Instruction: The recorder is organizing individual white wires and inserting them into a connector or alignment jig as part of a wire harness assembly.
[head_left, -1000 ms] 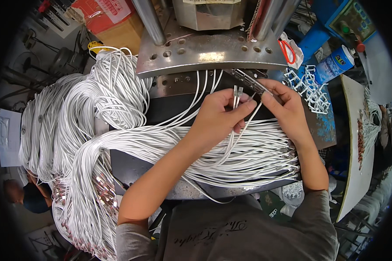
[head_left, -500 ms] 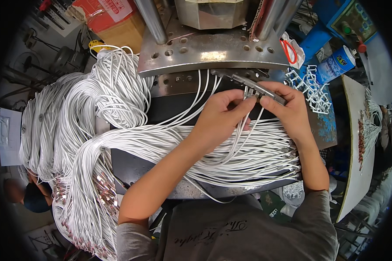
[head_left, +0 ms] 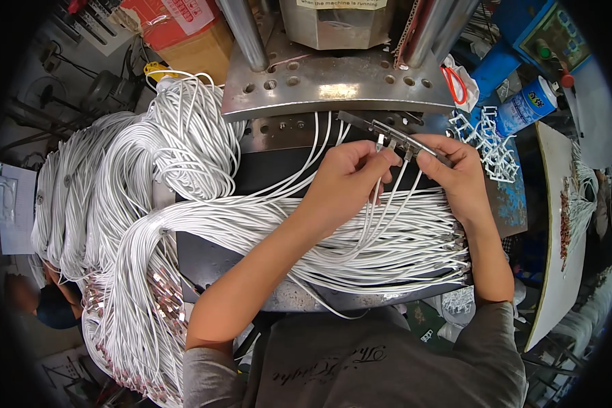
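My right hand [head_left: 461, 173] grips the right end of a narrow grey metal mould plate [head_left: 389, 130], fingers behind it and thumb in front. The plate slants down to the right before the machine. My left hand [head_left: 343, 178] is closed, pinching a white cable just below its small metal plug [head_left: 381, 140], close to the plate's near edge. Another cable's plug [head_left: 408, 154] meets the plate beside my right thumb; whether it is fully seated I cannot tell. Under both hands lies a broad bundle of white cables [head_left: 360, 255], metal plugs at its right end.
Ahead stands a press with a thick steel plate [head_left: 340, 102] and upright posts [head_left: 245, 34]. Coiled white cables [head_left: 190, 136] are heaped at left. White moulded scraps [head_left: 489, 146] and a blue can [head_left: 527, 105] sit at right. Another person's arm [head_left: 62, 289] shows at far left.
My left hand has drawn slightly down and away from the mould plate, so the pinched plug now shows apart from it. My right hand still holds the plate, tilted a little more.
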Demonstrator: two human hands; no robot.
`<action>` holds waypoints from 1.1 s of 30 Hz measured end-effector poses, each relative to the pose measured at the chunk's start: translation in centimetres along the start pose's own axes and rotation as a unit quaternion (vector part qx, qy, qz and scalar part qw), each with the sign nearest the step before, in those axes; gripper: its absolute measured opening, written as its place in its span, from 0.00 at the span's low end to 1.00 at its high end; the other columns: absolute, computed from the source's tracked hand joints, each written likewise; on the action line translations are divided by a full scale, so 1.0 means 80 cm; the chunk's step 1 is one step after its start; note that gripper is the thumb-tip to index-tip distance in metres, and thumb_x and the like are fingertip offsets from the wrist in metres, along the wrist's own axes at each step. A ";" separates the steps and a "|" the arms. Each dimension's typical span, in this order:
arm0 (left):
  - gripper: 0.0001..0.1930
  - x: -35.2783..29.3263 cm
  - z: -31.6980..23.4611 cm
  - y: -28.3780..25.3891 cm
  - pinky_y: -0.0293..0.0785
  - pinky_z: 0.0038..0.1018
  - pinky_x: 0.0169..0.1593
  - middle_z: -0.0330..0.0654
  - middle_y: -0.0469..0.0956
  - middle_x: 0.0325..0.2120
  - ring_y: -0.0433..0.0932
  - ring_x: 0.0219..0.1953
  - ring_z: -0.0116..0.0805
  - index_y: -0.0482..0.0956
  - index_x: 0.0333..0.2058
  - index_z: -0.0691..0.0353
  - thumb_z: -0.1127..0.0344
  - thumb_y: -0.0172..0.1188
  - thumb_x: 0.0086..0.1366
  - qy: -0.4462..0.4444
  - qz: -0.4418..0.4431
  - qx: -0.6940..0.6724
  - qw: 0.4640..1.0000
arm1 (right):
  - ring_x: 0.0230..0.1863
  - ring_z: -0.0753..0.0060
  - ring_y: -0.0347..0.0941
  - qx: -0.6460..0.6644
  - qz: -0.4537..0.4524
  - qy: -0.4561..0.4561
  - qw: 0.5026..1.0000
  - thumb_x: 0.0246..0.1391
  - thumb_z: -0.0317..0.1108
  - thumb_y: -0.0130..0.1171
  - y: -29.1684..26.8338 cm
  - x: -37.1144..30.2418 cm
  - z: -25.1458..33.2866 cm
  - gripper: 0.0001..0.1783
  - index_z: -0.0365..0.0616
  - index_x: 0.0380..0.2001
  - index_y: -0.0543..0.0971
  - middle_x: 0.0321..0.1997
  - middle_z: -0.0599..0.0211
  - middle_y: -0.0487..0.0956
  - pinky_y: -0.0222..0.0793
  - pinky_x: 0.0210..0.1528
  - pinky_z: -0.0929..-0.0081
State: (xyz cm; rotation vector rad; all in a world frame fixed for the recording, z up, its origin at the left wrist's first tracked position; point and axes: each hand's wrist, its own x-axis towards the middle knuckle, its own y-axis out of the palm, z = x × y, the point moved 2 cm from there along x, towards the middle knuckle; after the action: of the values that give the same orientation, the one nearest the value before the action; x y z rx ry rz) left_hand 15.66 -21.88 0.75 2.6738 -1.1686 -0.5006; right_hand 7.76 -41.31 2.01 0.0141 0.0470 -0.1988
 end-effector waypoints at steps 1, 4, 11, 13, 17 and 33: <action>0.13 0.000 0.000 0.000 0.70 0.20 0.31 0.33 0.77 0.28 0.72 0.25 0.19 0.82 0.43 0.64 0.59 0.60 0.75 0.000 0.000 0.000 1.000 | 0.44 0.80 0.79 0.000 0.000 0.000 1.000 0.59 0.32 0.70 0.000 0.000 0.000 0.20 0.32 0.52 0.82 0.46 0.65 0.86 0.73 0.52 0.81; 0.14 -0.001 0.001 0.003 0.70 0.20 0.32 0.33 0.76 0.28 0.71 0.25 0.19 0.82 0.44 0.64 0.58 0.58 0.76 -0.006 -0.012 -0.011 1.000 | 0.43 0.80 0.80 -0.049 -0.003 -0.034 0.998 0.59 0.32 0.70 0.001 0.000 0.001 0.19 0.32 0.51 0.83 0.45 0.65 0.86 0.74 0.51 0.81; 0.14 -0.001 -0.004 0.000 0.71 0.20 0.33 0.33 0.76 0.28 0.73 0.27 0.20 0.82 0.45 0.66 0.59 0.59 0.76 0.028 -0.035 -0.055 0.997 | 0.44 0.80 0.80 -0.038 -0.033 -0.019 0.999 0.58 0.30 0.70 -0.009 0.002 0.000 0.18 0.33 0.50 0.84 0.44 0.64 0.86 0.74 0.51 0.80; 0.13 0.000 -0.004 -0.003 0.72 0.19 0.32 0.34 0.77 0.28 0.74 0.28 0.20 0.82 0.45 0.66 0.60 0.60 0.75 0.032 -0.042 -0.064 0.997 | 0.44 0.80 0.80 -0.017 -0.041 -0.014 0.999 0.58 0.30 0.70 -0.010 0.002 -0.001 0.18 0.33 0.50 0.84 0.44 0.64 0.86 0.74 0.51 0.80; 0.12 0.002 0.002 -0.007 0.72 0.20 0.32 0.35 0.78 0.28 0.75 0.27 0.21 0.82 0.43 0.68 0.63 0.63 0.72 0.036 -0.075 -0.025 0.996 | 0.42 0.80 0.80 -0.010 -0.041 -0.004 0.999 0.58 0.29 0.70 -0.007 0.000 0.001 0.17 0.33 0.49 0.84 0.43 0.65 0.86 0.74 0.50 0.80; 0.12 -0.012 -0.024 -0.009 0.73 0.26 0.26 0.41 0.79 0.24 0.76 0.22 0.26 0.84 0.40 0.72 0.66 0.66 0.69 0.142 -0.100 0.317 0.932 | 0.38 0.82 0.77 -0.250 0.011 -0.052 0.967 0.53 0.25 0.73 -0.036 -0.003 0.023 0.17 0.34 0.46 0.86 0.38 0.69 0.85 0.71 0.42 0.82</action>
State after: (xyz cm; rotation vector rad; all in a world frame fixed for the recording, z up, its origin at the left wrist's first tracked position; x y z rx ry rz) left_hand 16.29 -20.62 2.56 3.2680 -1.1151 0.3032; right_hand 7.04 -44.10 3.80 -0.4984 -0.0095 -0.1618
